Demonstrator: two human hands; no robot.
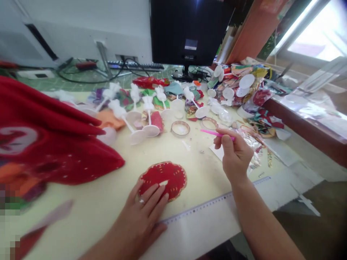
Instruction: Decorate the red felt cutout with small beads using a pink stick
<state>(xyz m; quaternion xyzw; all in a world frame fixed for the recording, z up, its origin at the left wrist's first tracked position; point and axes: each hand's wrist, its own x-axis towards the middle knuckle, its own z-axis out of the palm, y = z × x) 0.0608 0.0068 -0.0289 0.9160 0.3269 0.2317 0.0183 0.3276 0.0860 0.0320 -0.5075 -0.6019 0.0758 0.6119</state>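
A round red cloth piece point(173, 175) with a scalloped gold edge and small gold marks lies flat on the table. My left hand point(146, 213) rests on its near left part, fingers stretched out, a ring on one of them. Close to the fingertips a small pale opening or patch shows in the cloth. To the right, above the table, my right hand point(235, 153) is closed around a slim pink pen-like stick point(210, 132) that points left. Its exact kind is unclear. A clear ruler point(200, 208) runs along the table just below the cloth.
Two tape rolls point(180, 123) lie beyond the cloth. Several small white mannequin stands point(148, 104) crowd the back, some tilted. A red fabric heap point(54, 144) fills the left. A monitor point(189, 32) stands behind. Scraps and plastic bags point(249, 139) lie at right.
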